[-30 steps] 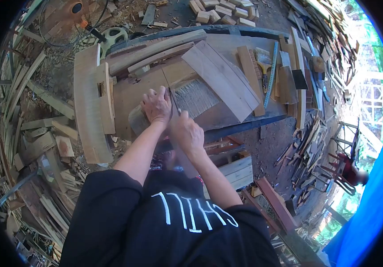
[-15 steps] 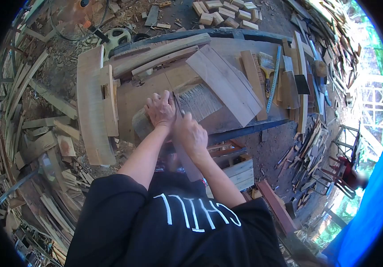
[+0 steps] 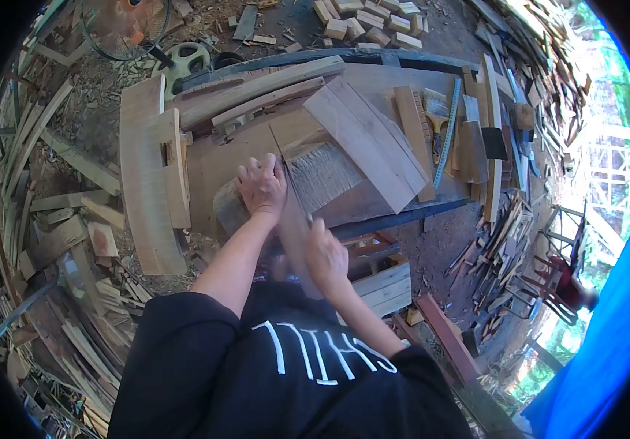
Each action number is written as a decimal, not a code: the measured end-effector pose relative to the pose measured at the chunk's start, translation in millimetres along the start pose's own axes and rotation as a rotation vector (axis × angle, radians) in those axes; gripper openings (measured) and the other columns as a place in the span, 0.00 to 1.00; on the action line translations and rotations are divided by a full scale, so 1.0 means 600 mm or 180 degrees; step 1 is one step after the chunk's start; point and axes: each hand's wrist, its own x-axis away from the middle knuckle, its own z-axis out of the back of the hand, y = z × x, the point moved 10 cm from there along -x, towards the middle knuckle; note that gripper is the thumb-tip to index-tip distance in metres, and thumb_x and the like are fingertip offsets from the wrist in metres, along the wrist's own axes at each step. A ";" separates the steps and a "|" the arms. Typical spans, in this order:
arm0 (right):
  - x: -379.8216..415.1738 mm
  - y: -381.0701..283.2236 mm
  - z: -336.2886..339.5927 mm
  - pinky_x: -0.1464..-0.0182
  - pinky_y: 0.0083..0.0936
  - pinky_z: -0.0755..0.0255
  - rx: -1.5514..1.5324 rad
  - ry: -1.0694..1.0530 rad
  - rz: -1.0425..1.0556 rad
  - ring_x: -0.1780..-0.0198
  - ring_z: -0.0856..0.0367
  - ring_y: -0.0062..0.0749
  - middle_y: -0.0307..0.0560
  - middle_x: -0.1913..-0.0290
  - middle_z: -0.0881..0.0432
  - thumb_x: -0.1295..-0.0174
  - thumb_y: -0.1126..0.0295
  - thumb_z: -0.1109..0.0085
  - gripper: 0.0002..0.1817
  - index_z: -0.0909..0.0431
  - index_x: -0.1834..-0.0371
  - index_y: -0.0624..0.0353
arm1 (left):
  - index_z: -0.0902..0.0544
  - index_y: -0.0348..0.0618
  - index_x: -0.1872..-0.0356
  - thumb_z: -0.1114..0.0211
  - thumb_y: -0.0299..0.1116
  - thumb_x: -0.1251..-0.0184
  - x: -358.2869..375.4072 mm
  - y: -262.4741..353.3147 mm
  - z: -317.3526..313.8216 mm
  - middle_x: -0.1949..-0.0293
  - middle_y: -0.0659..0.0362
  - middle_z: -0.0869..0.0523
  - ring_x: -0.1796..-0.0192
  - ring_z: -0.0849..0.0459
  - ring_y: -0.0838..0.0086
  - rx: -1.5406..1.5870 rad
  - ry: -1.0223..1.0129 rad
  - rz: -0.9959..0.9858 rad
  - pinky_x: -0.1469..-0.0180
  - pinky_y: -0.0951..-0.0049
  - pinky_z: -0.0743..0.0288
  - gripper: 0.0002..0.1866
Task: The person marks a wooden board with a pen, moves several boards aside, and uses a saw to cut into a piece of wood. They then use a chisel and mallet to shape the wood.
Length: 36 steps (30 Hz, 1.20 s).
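My left hand [image 3: 261, 186] presses flat on a dark, rounded piece of wood [image 3: 227, 208] lying at the near edge of the workbench [image 3: 216, 157]. My right hand [image 3: 326, 253] is closed around the handle of a hand saw [image 3: 296, 216]. The saw's blade is blurred and runs from my right hand up past the fingers of my left hand. Just right of the blade lies a grey board with hatched score marks [image 3: 322, 172].
Planks and curved boards cover the bench, among them a wide board [image 3: 366, 139], a long plank [image 3: 143, 175] at the left, a ruler [image 3: 446, 128] and a brush [image 3: 438, 121]. Scrap wood litters the ground. A fan [image 3: 121, 25] stands far left; a blue tarp [image 3: 608, 344] hangs right.
My right hand has drawn back toward my body, pulling the saw with it. My left hand has stayed on the wood piece.
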 end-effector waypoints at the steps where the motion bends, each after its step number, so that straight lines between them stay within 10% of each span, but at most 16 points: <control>1: 0.014 0.009 -0.004 0.67 0.44 0.19 0.0021 -0.0178 -0.0105 0.69 0.14 0.51 0.56 0.71 0.17 0.32 0.68 0.54 0.05 0.34 0.62 0.58 | 0.21 0.58 0.63 0.41 0.44 0.34 -0.004 0.000 -0.002 0.63 0.57 0.22 0.57 0.23 0.57 0.0009 0.0000 0.0020 0.56 0.54 0.32 0.06; 36: -0.062 -0.023 -0.005 0.68 0.49 0.22 -0.0337 0.0194 0.0136 0.70 0.16 0.57 0.61 0.73 0.18 0.32 0.66 0.51 0.07 0.35 0.62 0.58 | 0.24 0.51 0.66 0.47 0.46 0.27 -0.004 0.001 0.005 0.66 0.55 0.20 0.60 0.22 0.55 -0.0006 0.0059 0.0025 0.59 0.52 0.31 0.12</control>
